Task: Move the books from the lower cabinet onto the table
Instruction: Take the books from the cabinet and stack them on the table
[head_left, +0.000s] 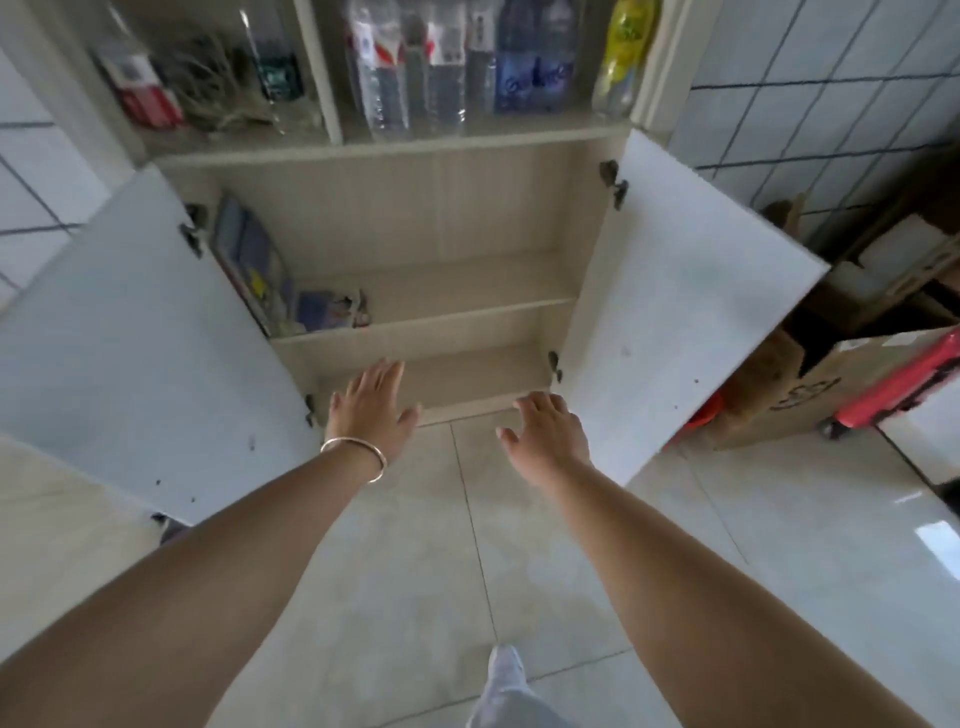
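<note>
The lower cabinet (441, 317) stands open in front of me, both white doors swung wide. On its upper shelf, at the left, a few books (249, 260) lean against the side wall, and a small blue book (327, 310) lies flat beside them. The bottom shelf looks bare. My left hand (371, 410), with a thin bangle at the wrist, reaches toward the bottom shelf, fingers spread, holding nothing. My right hand (545, 434) is stretched out beside it, just before the cabinet's lower edge, also open and holding nothing.
The left door (140, 364) and right door (675, 301) flank my arms. Above, behind glass, stand several bottles (447, 62) and a red box (140, 88). Cardboard boxes (810, 395) and a red object (904, 384) crowd the right. A pale surface edge (57, 519) lies low left. Tiled floor (467, 571) underfoot.
</note>
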